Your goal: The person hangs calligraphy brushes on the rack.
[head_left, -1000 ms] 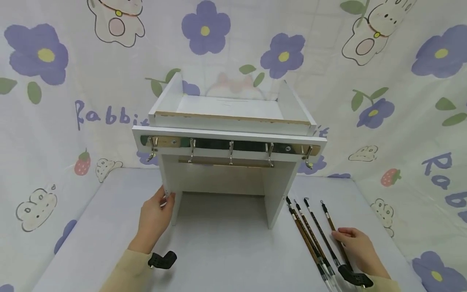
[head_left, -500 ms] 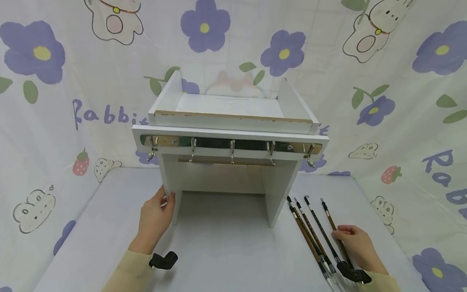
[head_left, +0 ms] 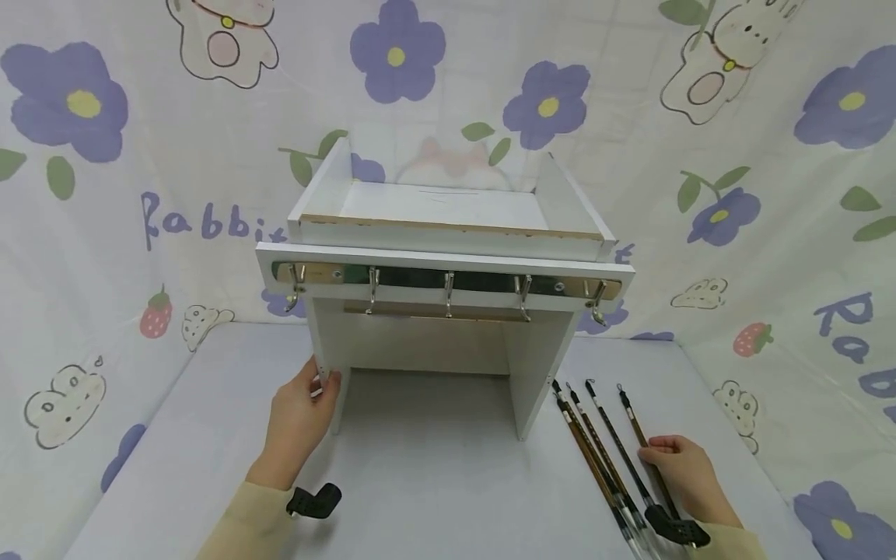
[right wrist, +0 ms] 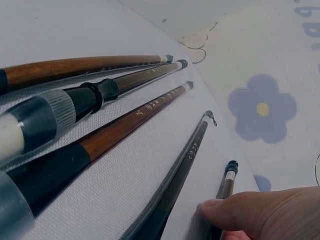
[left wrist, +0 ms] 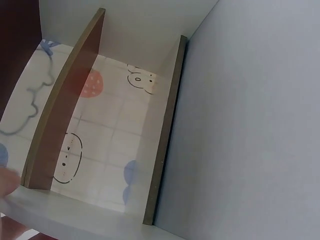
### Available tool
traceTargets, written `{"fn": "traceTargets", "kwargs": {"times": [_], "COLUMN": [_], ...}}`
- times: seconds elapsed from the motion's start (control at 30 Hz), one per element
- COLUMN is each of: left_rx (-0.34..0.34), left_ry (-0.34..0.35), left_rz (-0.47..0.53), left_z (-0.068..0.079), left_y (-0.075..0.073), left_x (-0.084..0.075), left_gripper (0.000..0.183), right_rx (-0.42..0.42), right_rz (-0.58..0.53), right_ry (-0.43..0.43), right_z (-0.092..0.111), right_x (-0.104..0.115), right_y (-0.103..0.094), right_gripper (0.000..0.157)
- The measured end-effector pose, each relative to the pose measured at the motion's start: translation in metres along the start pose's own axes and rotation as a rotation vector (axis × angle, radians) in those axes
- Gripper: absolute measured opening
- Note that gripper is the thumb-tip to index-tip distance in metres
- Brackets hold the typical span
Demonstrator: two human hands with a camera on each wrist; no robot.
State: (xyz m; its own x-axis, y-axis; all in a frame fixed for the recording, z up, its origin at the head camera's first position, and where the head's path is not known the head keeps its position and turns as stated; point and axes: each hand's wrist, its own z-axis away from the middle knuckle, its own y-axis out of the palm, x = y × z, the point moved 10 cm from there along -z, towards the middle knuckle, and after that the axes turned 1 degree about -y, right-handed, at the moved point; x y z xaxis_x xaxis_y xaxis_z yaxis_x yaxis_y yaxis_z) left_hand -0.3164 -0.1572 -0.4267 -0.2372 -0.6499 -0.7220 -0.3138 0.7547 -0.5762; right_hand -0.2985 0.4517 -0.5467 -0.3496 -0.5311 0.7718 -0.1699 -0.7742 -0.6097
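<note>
Next to nothing has moved since the earlier frame; the view drifts slightly, and both hands keep their places. The left hand (head_left: 297,416) pinches the front edge of the left side panel (head_left: 322,334) of a white stand (head_left: 413,295), most likely to steady it. Well apart from it, near the table's right edge, the right hand (head_left: 689,470) grips a brush (head_left: 633,421) between thumb and fingers; I can't tell whether that brush is off the table (head_left: 434,498).

Four other brushes (right wrist: 136,118) lie side by side between stand and right hand, looped ends toward the far edge, seemingly spread so each can be taken singly. One wears a clear cap (right wrist: 62,112) with pale bristles (right wrist: 10,135) inside, presumably guarding them. The stand, set toward the far edge, carries an open-topped tray (head_left: 441,204) showing its white floor; below, a metal strip (head_left: 413,278) bears five hooks (head_left: 449,294).
</note>
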Motion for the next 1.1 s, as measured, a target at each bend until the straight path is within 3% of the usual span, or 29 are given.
{"fn": "traceTargets", "kwargs": {"times": [0.37,0.67,1.1], "left_rx": [0.056,0.073,0.048], "left_ry": [-0.063,-0.086,-0.054], "left_rz": [0.027,0.043,0.032], "left_z": [-0.001,-0.001,-0.002], "left_y": [0.003,0.006,0.002], "left_x": [0.008,0.012,0.007], "left_gripper": [0.048,0.047,0.038], "right_rx": [-0.036,-0.007,-0.026], "right_rz": [0.046,0.063,0.084], "right_ry": [0.005,-0.009,-0.187], "right_z": [-0.002,0.001,0.034], "right_x": [0.001,0.014,0.073], "right_y": [-0.001,-0.006,-0.026], "right_gripper": [0.040,0.041,0.046]}}
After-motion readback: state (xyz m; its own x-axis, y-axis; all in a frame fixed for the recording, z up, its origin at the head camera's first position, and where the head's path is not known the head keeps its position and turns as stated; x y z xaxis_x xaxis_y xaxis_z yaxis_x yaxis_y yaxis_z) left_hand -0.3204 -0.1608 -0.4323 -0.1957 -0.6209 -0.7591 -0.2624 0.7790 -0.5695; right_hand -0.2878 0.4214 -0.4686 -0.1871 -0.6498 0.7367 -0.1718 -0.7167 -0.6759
